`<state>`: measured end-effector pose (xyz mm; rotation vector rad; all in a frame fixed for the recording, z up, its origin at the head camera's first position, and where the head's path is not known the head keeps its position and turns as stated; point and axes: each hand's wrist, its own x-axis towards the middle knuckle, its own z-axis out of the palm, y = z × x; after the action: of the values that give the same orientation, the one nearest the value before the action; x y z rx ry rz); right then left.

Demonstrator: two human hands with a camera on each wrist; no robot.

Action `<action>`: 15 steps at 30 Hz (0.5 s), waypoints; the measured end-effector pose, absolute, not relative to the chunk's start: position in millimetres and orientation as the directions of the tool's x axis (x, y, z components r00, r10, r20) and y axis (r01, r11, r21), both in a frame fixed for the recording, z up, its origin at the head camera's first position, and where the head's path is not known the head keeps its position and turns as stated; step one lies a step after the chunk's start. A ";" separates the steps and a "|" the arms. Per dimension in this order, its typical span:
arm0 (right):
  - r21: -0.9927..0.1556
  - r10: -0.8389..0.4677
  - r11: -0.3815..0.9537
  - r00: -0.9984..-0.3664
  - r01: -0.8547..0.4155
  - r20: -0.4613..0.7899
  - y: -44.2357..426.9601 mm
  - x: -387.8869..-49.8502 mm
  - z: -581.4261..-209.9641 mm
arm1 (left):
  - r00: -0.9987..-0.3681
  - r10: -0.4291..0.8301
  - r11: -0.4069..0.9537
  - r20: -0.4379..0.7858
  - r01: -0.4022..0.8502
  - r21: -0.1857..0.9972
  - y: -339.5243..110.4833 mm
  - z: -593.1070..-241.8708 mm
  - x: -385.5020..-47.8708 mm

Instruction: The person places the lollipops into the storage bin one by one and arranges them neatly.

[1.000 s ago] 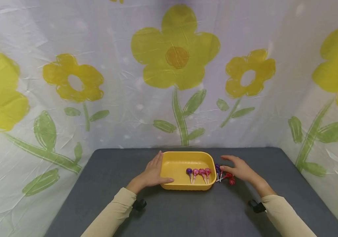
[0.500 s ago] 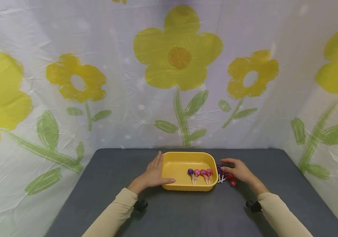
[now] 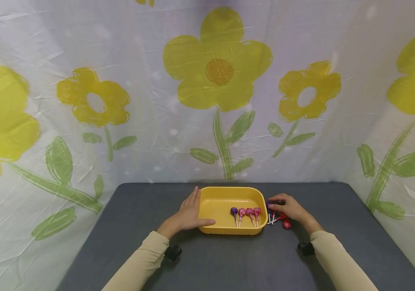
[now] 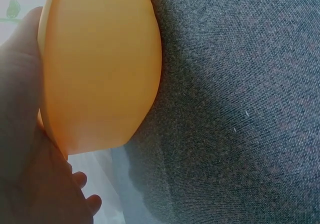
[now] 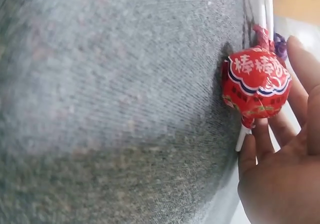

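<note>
In the head view my left hand [image 3: 188,211] rests on the left end of a yellow tray [image 3: 211,230], fingers extended along its side and thumb over the near rim. The left wrist view shows that hand against the outside of the tray [image 4: 105,64]. Inside the tray lie several lollipops, a purple one [image 3: 234,211] and pink ones [image 3: 242,212], in a row. Just right of the tray, my right hand [image 3: 290,207] pinches a purple lollipop [image 3: 268,205] between thumb and fingertips, partly hidden. Red lollipops [image 3: 286,224] lie beneath the hand; one red lollipop [image 5: 256,81] is large in the right wrist view.
A dark grey cloth-covered table [image 3: 229,262] carries everything. Behind it hangs a white sheet [image 3: 156,141] with yellow flowers. Both wrists wear black straps, and the sleeves are beige.
My right hand has moved slightly left, and its thumb and fingertips have drawn together at the purple lollipop. The left hand and tray have stayed in place.
</note>
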<state>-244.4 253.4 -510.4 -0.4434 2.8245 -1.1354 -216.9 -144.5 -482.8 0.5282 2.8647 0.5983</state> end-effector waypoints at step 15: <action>-0.674 -0.270 0.695 -0.960 -0.250 0.078 249.3 -247.3 -515.7 | -0.919 0.383 0.858 -0.096 0.315 0.405 -143.9 -482.1 -217.5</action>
<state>-247.3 249.3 -515.7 -0.4399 2.8675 -1.1340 -217.5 -143.9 -482.1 0.5413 2.8601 0.5795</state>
